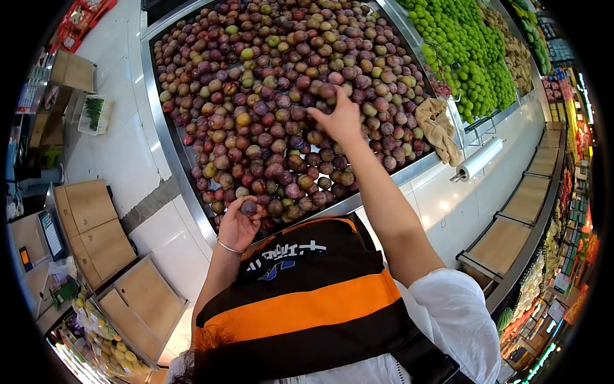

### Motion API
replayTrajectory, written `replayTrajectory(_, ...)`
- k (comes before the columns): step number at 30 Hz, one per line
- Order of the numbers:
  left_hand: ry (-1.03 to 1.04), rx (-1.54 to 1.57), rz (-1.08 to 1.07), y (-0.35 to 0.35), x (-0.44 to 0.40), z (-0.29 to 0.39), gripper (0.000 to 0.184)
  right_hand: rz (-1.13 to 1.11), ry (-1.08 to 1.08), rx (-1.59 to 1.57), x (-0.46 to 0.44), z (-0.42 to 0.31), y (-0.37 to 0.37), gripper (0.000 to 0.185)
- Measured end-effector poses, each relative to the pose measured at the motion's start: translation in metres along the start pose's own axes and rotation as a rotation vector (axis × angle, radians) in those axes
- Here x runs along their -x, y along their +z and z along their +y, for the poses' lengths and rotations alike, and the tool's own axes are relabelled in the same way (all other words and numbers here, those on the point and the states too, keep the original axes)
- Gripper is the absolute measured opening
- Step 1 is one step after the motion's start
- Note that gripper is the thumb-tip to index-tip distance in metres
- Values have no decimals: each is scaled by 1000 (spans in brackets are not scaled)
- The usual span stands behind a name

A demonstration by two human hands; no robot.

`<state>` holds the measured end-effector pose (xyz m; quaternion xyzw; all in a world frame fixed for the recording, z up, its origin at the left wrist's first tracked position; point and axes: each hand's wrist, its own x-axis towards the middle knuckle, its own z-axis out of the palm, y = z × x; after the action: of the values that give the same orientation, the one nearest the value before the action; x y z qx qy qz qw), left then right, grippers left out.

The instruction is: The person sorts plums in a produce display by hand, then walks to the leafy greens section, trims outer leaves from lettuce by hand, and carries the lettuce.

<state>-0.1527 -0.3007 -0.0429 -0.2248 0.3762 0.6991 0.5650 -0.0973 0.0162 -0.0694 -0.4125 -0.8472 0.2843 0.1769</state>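
Note:
In my left hand (236,229), low at the near left corner of the display bin (182,185), a dark purple plum (249,207) is held between curled fingers. My right hand (342,120) reaches over the heap of plums (268,121), its thumb and index finger spread apart. Just past these fingertips lie reddish-purple plums (335,78), and the hand partly covers some others. Whether it touches any of them is hard to make out. The heap mixes purple, red and a few yellow-green fruits, with gaps near the front edge.
Bright green round fruit (476,77) fills the bin to the right. A brown cloth (436,128) drapes over the plum bin's right corner, near a roll of clear bags (480,158). Wooden cabinets (96,233) stand at left, and a wood-topped ledge (505,240) runs along the right.

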Motion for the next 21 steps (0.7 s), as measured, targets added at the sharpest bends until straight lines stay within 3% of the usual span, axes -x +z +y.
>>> replayTrajectory(6,8,-47,-64,2,3,0,25,-12,-90,51,33,-38,6,60)
replayTrajectory(12,-12,-24,-34,-2,2,-1,24,-117,-435,-46,65,-62,13,62)
replayTrajectory(14,-8,-29,2,-3,4,-1,23,-267,-472,-157,75,-69,6,57)
replayTrajectory(16,-41,48,-74,-9,3,1,24,-260,-373,-341,69,-65,-5,54)
replayTrajectory(19,-38,90,-92,-15,8,3,23,67,-273,45,28,-30,-22,50)
replayTrajectory(21,-46,106,-75,-20,8,0,23,-12,-120,277,7,-12,-24,62)
